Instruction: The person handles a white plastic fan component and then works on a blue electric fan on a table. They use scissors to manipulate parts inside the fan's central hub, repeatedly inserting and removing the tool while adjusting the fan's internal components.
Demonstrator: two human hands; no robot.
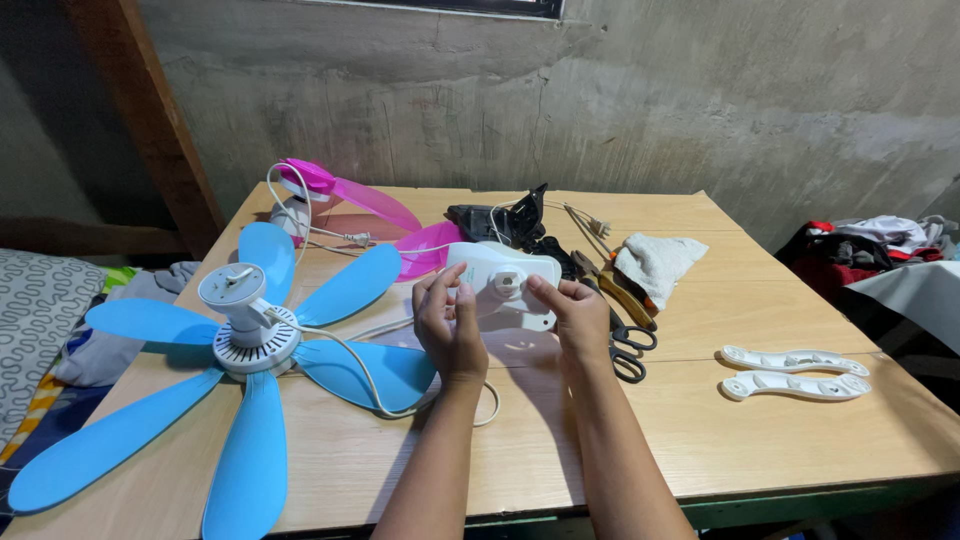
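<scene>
Both hands are on the white plastic fan motor housing [503,283], held just above the middle of the light wooden table [700,440]. The left hand [447,325] grips its left edge with fingers curled around it, and the right hand [578,312] pinches the right side, thumb pointing toward the hub. A blue-bladed ceiling fan [245,345] lies just to the left, black-handled scissors [625,345] sit right beside the right hand, and two white plastic brackets [795,372] lie well off to the right.

A rough grey plaster wall [700,90] fills the upper frame (stained in places). A wooden table [760,420] is set below, a slanted beam [150,110] at upper left.
</scene>
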